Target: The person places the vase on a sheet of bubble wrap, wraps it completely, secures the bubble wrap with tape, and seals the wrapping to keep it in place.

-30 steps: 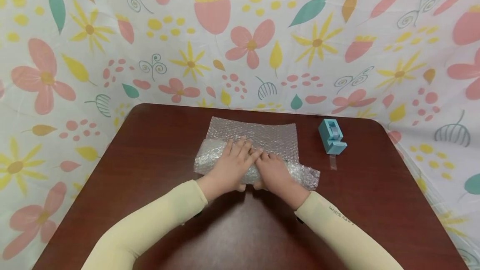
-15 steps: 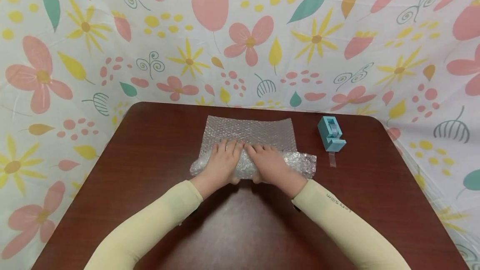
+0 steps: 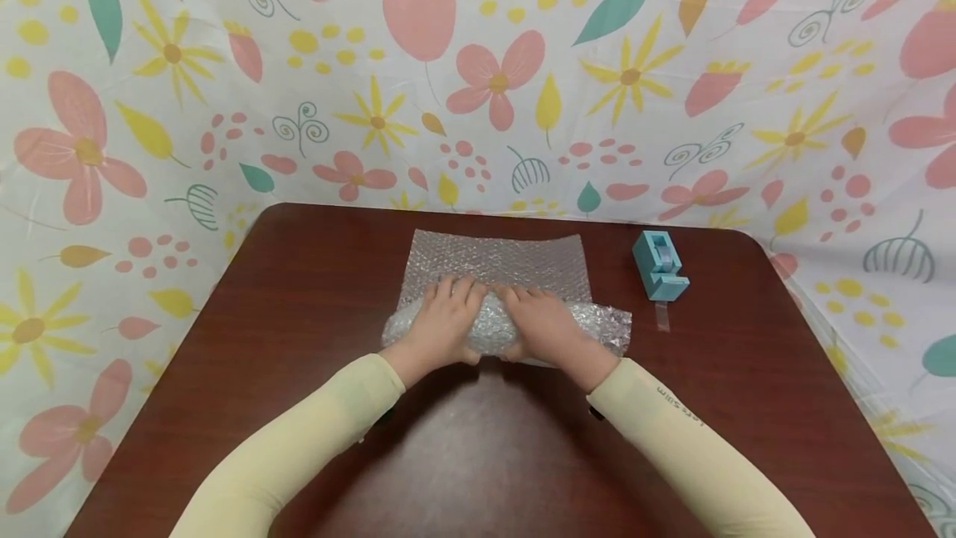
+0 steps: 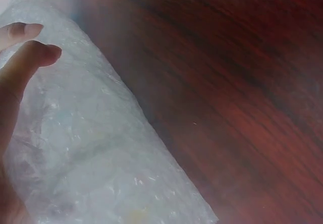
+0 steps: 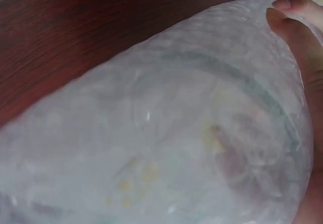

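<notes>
A roll of clear bubble wrap [image 3: 493,327] lies crosswise on the table, its loose flat sheet [image 3: 500,260] running toward the back. My left hand [image 3: 442,322] grips the roll left of its middle, fingers over the top and thumb on the near side. Close beside it, my right hand [image 3: 548,326] grips the roll in the same way. In the right wrist view, a faint greenish band and yellow and pink patches show in the wrap [image 5: 151,133]; what they belong to I cannot tell. The roll's crumpled right end [image 3: 608,326] sticks out past my right hand.
A light blue tape dispenser [image 3: 660,266] stands at the back right of the dark wooden table [image 3: 314,272]. A strip of clear tape [image 3: 662,316] hangs from its front onto the tabletop. Behind the table hangs a flowered cloth [image 3: 478,106].
Between one second and half a second ago, the roll straightened and both hands shifted on it, the fingers drawing closer together. Since then the hands have parted slightly, with the roll nearly still.
</notes>
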Tool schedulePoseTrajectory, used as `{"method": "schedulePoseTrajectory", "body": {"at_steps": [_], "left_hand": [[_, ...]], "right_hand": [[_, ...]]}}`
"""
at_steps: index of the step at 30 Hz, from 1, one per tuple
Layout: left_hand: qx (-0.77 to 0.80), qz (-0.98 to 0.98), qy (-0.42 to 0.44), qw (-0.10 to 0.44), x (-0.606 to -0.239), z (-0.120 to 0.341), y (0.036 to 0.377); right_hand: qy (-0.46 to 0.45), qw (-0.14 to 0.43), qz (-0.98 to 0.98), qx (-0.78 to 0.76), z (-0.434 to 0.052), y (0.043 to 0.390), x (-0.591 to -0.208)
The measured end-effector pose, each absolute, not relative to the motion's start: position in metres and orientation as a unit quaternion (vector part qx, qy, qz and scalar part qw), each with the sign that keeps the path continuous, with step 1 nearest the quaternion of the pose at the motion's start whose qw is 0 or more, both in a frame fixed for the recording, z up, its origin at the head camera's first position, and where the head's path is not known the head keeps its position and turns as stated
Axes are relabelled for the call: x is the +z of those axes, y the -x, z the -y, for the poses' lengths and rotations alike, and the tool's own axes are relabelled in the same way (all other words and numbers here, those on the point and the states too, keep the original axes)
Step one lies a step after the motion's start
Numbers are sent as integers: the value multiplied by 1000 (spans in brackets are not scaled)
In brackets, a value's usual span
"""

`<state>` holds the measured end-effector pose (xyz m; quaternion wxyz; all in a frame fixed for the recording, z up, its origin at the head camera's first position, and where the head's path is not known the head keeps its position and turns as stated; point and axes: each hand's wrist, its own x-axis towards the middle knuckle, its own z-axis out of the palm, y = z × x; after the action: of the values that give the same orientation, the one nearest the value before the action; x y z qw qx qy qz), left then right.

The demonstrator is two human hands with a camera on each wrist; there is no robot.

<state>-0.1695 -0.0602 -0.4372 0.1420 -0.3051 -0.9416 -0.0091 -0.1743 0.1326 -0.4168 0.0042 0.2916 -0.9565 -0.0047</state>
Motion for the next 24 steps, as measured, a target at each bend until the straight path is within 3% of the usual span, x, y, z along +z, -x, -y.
{"method": "schedulePoseTrajectory", "body": {"at_steps": [9, 24], "left_hand": [[-26, 941, 312, 129, -438, 63, 173], [-18, 950, 306, 60, -426, 67, 194]], "right_hand": [[-287, 7, 958, -15, -133, 170, -414], [-291, 116, 945, -98, -137, 159, -418]]}}
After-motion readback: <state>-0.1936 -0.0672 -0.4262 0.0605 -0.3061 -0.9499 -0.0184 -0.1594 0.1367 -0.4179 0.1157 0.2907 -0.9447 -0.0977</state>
